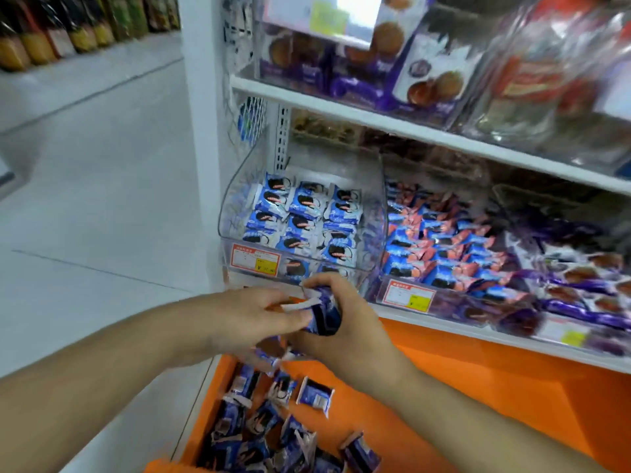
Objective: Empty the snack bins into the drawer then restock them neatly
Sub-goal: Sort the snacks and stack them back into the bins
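Two hands [300, 322] hold upright blue snack packets [322, 314] (long axis vertical).

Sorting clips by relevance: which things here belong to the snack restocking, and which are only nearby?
In the job:
left hand
right hand
held blue packets
clear bin
orange drawer
loose packets

Only nearby:
pink-and-blue packets
purple cookie packs
bottles

We can read only a "¥" sign on the yellow patch of the red-framed price label [255, 262] on the front of the left clear snack bin [372, 213], while its other print and the neighbouring bin's price label [408, 297] stay too blurred.
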Available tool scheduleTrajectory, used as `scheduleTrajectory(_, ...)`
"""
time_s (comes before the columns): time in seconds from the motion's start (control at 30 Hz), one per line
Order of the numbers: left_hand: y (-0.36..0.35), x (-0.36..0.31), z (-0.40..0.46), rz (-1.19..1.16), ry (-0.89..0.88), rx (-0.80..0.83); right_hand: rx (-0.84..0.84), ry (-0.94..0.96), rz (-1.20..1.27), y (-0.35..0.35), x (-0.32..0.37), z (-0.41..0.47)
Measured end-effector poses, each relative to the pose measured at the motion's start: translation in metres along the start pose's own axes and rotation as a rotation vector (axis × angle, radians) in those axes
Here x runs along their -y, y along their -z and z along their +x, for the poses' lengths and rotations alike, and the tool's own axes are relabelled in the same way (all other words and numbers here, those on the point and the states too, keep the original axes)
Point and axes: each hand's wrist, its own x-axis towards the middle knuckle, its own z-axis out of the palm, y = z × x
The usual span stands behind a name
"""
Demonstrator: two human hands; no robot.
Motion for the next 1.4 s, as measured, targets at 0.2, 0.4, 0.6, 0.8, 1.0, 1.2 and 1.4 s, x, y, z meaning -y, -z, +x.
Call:
scheduleTrajectory(0.2,-0.023,-0.035,-0.02,-0.14,-0.079,-0.117,-0.015,0.032,0.066,0.043,0.055,-0.038)
scheduleTrajectory(0.4,-0.053,-0.039,-0.018,-0.481,0.031,-0.119,-0.142,-0.092,0.518,0.054,0.047,-0.05)
scheduleTrajectory(0.6,-0.047,-0.055,-0.011,-0.544,0.066,-0.269,-0.174,-0.053,0.442,0.061,0.044,-0.036)
scheduleTrajectory(0.8,-0.053,-0.059,-0.012,-0.563,0.033,-0.124,-0.247,-0.026,0.353,0.06,0.04,-0.031)
scheduleTrajectory(1.0,-0.039,-0.059,-0.011,-0.524,0.016,-0.185,-0.238,-0.068,0.594,0.075,0.045,-0.031)
scheduleTrajectory(1.2,-0.026,-0.058,-0.012,-0.497,0.015,-0.361,-0.261,-0.007,0.544,0.08,0.055,-0.034)
scheduleTrajectory(1.4,-0.023,-0.059,-0.016,-0.712,0.034,-0.202,-0.337,0.137,0.252,0.055,0.068,-0.042)
